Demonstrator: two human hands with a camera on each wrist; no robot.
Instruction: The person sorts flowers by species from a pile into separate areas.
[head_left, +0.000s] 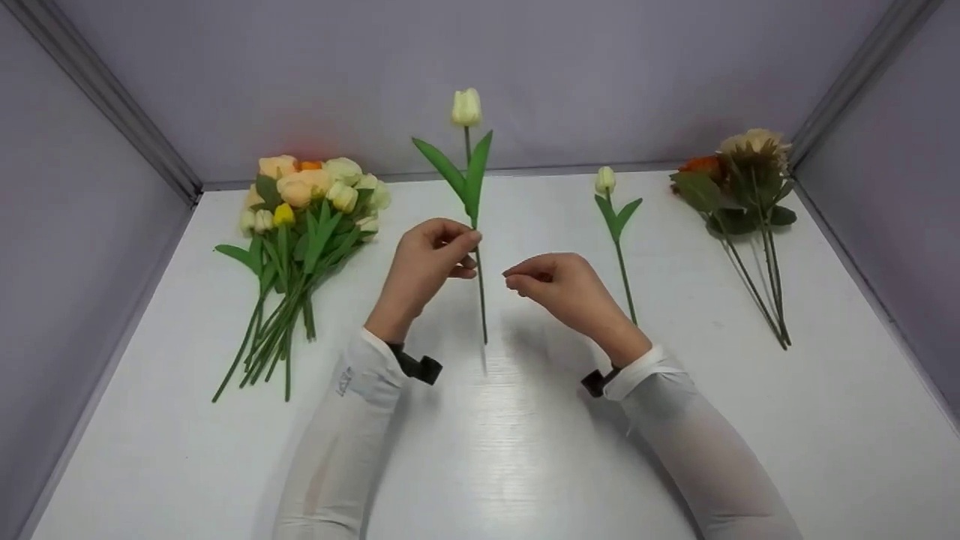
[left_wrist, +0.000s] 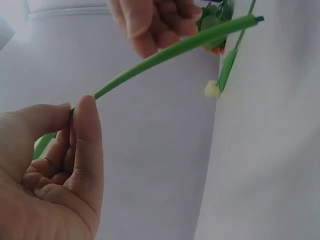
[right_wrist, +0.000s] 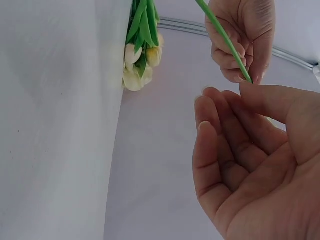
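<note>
My left hand (head_left: 431, 262) pinches the stem of a white tulip (head_left: 466, 109) between thumb and fingertips, just below its two green leaves. The tulip stands nearly upright above the table, its bare stem (left_wrist: 175, 50) running free past the hand. To its right, apart from the stem, is my right hand (head_left: 562, 289); its fingers (right_wrist: 207, 155) are loosely bent with nothing between them. Another white tulip (head_left: 606, 180) lies on the table beyond the right hand, the lower end of its stem hidden behind the wrist.
A pile of mixed flowers (head_left: 300, 187), peach, yellow, orange and white, lies at the left of the white table (head_left: 495, 465). Several flowers (head_left: 754, 146) with cream and orange heads lie at the back right. Grey walls (head_left: 570, 82) enclose the back and sides.
</note>
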